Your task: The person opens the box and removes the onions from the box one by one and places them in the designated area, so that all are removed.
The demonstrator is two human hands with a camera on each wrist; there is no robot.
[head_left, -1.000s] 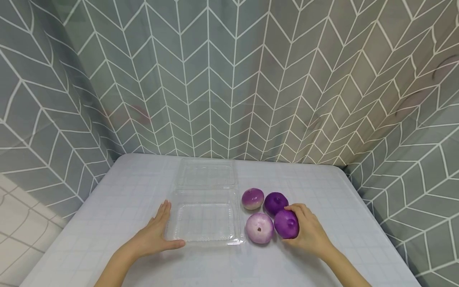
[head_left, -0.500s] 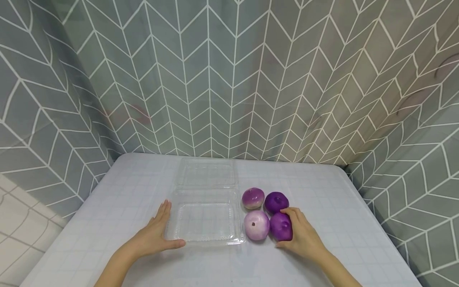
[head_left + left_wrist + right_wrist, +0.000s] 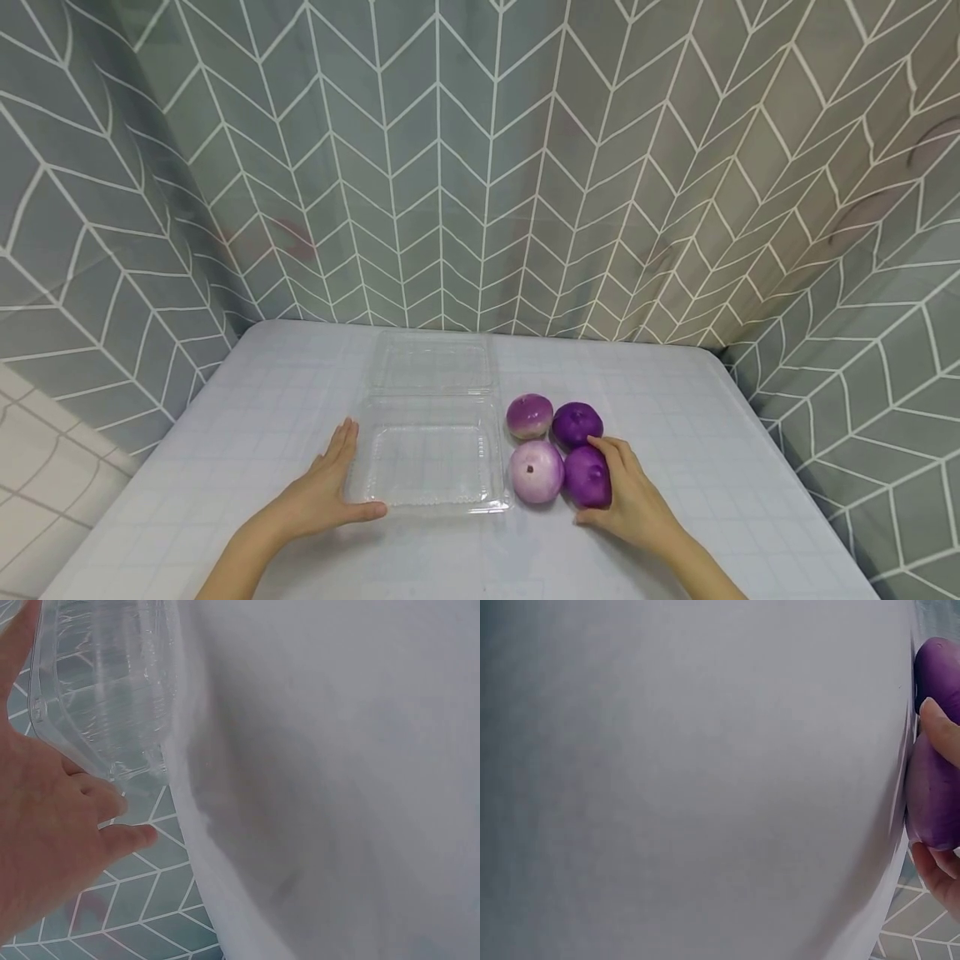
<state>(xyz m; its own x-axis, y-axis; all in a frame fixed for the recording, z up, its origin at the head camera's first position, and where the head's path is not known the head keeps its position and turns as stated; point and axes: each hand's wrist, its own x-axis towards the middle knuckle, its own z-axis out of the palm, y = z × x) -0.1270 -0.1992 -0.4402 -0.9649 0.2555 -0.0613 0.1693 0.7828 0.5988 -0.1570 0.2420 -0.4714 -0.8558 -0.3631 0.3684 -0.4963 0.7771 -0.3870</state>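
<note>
Item: four purple onions in a cluster just right of an open clear clamshell box, mid-table toward the near edge.

Right hand — fingers curled round the near-right dark onion, which rests on the table.

Left hand — flat, fingers straight, steadying the box's left rim.

Step, as judged: grasp stage; the next move calls for a lift over the box wall.

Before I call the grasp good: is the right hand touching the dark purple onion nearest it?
Touching. In the head view the right hand cups the onion; the right wrist view shows fingers against its skin.
</note>
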